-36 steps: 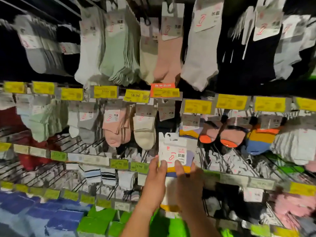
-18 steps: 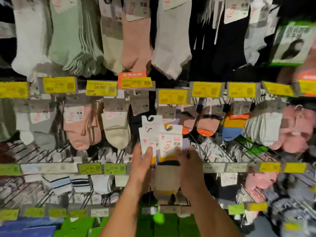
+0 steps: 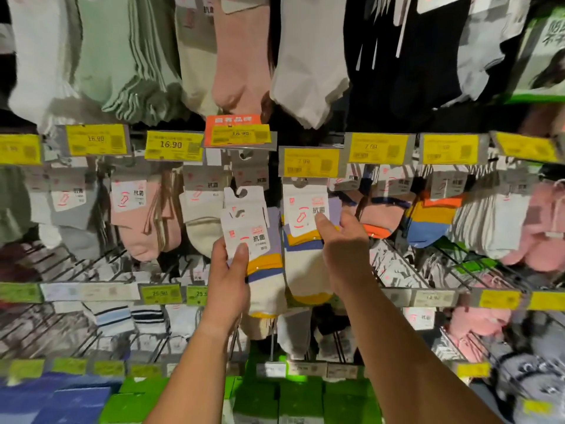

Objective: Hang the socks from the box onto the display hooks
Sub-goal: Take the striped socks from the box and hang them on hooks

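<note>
My left hand [image 3: 227,275] grips a small stack of carded socks [image 3: 253,237], white with purple, yellow and blue bands, their hook tabs pointing up. Just to its right another pair of the same socks [image 3: 305,240] hangs on a display hook under a yellow 7.99 price tag [image 3: 311,162]. My right hand [image 3: 344,244] holds the right side of that hanging pair, thumb pressed on its white card. The box is not in view.
Rows of socks fill the wall: white, green, pink and black pairs above, pink and cream pairs [image 3: 143,215] to the left, orange and blue pairs [image 3: 428,218] to the right. Wire hooks [image 3: 397,264] jut out below. Green packs [image 3: 305,399] sit at the bottom.
The stack held in both hands has split: my right hand has moved one pair up and right onto the hook, while my left hand keeps the others. The camera shifted closer and rightward.
</note>
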### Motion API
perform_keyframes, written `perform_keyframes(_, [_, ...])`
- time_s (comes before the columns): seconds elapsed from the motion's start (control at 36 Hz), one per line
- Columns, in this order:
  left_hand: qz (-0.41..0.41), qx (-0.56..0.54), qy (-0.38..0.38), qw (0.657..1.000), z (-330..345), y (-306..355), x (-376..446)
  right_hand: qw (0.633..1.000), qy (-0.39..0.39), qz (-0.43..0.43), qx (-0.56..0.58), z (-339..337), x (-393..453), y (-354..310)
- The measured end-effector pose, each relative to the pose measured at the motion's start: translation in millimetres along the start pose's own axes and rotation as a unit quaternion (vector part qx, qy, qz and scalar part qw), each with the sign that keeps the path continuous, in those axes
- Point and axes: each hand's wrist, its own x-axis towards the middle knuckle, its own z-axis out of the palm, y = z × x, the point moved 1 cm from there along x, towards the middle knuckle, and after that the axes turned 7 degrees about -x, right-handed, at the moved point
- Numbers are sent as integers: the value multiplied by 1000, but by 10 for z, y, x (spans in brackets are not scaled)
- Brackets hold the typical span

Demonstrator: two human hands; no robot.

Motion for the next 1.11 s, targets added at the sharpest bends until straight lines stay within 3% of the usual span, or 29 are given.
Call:
perform_keyframes(0.44, [-12, -10, -9, 1000, -21, 50, 47, 998, 54, -18, 3, 29, 75, -72])
perform_keyframes(0.72, [-21, -9, -6, 1000, -7, 25, 74, 998, 43, 30, -25, 50, 62, -15])
perform_keyframes(1.0, [-25, -14, -14, 999, 7, 76, 96, 989, 16, 116, -90, 362, 607, 76])
perform_keyframes(1.11, [-25, -25, -13, 999, -12, 50, 97, 984, 39, 93, -145, 363, 555, 104])
